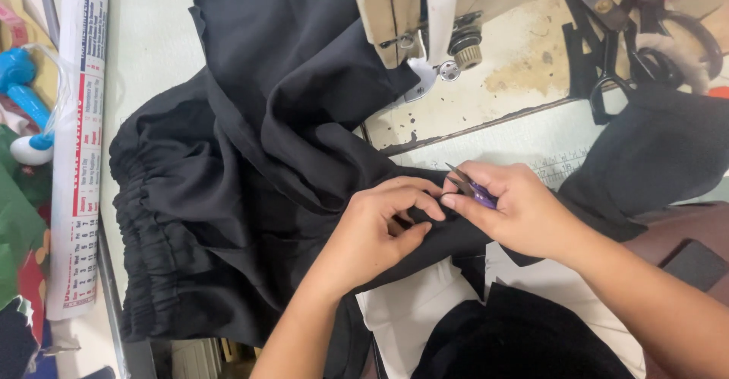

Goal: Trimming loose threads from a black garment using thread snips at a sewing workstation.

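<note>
Closest to the person, the left hand (377, 231) pinches a fold of the black cloth (250, 197), with its fingers curled and pressed on it. Just beside it, the right hand (512, 208) grips small purple snips (472, 187), and the metal tips point at the pinched spot. The black cloth lies spread over the table (152, 45) (one side is bunched up with elastic). Farther back, the sewing machine (425, 14) stands on the cloth's top edge. A long printed paper strip (80, 143) lies on the left. Big black scissors (645, 52) rest on the far right.
</note>
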